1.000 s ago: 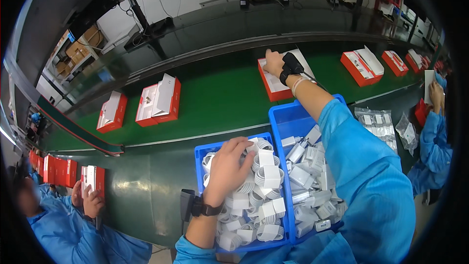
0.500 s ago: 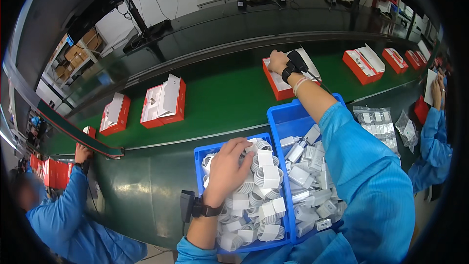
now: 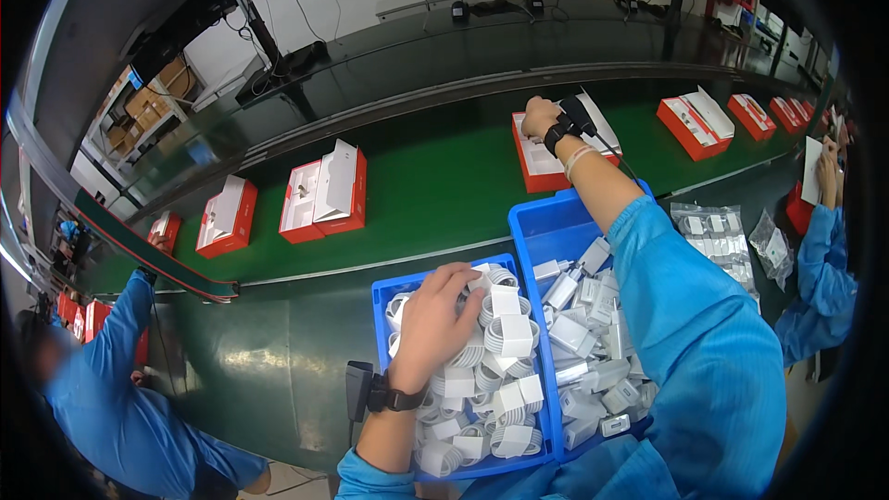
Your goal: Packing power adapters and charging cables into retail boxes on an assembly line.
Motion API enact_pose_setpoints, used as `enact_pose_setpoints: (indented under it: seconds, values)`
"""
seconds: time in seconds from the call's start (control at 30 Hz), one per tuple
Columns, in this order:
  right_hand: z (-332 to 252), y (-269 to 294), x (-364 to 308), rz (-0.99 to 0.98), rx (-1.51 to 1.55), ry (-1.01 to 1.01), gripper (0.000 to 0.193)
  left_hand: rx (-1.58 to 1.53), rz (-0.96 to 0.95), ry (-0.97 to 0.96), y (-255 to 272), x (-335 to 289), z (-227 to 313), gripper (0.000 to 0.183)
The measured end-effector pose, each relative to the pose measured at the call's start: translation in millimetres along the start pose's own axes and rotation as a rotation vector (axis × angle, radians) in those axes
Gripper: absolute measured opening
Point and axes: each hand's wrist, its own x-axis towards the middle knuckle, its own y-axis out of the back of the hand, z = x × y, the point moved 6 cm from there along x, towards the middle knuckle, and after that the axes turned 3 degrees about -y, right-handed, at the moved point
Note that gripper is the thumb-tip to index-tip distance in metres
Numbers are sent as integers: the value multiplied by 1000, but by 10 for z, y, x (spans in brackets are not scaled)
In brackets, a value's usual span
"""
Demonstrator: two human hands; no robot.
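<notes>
My left hand (image 3: 443, 319) rests over white coiled charging cables (image 3: 507, 335) with paper bands, heaped in a blue bin (image 3: 381, 315). Its thumb stands apart from the fingers, and no cable is clearly held. On the green belt, my right hand (image 3: 540, 118) reaches into a red box (image 3: 539, 181) with a white inside and a raised white flap. Those fingers are curled down, their tips hidden; whatever they hold cannot be made out. Below my right forearm, a second blue bin (image 3: 537, 222) holds white plug adapters (image 3: 572, 335).
More open red boxes stand on the green conveyor belt (image 3: 417, 194), left (image 3: 324, 199) and right (image 3: 696, 125). Bagged adapters (image 3: 713, 236) lie right of the bins. Co-workers in blue sleeves sit at left (image 3: 120, 389) and right (image 3: 824, 268). A curved dark strip (image 3: 157, 259) crosses the left side.
The boxes on the belt have shifted slightly right, and my right hand has moved along with its box. My left hand stays over the cables. The left co-worker's arm has moved.
</notes>
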Motion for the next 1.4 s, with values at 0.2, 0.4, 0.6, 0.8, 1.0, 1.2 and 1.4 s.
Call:
enact_pose_setpoints:
  seconds: [0.2,0.4,0.6,0.8,1.0,1.2,1.4]
  values:
    - [60,-136,231,209,-6,-23,43,15,1,-33,-16,14,25,23]
    - [335,-215,563,261,-45,-68,42,-18,-6,-32,-29,42,62,23]
    - [218,-60,299,-30,-229,0,57,-9,0,-1,13,-4,-7,24]
    - [474,114,149,-65,-116,-64,39,-9,-13,-15,4,27,6,23]
    - [705,129,220,61,-7,-69,46,2,-12,-13,9,16,13,23]
    - [949,83,255,101,112,-73,48,2,-22,2,-33,34,6,23]
    - [1205,196,318,302,278,47,42,15,-27,-20,-23,40,56,23]
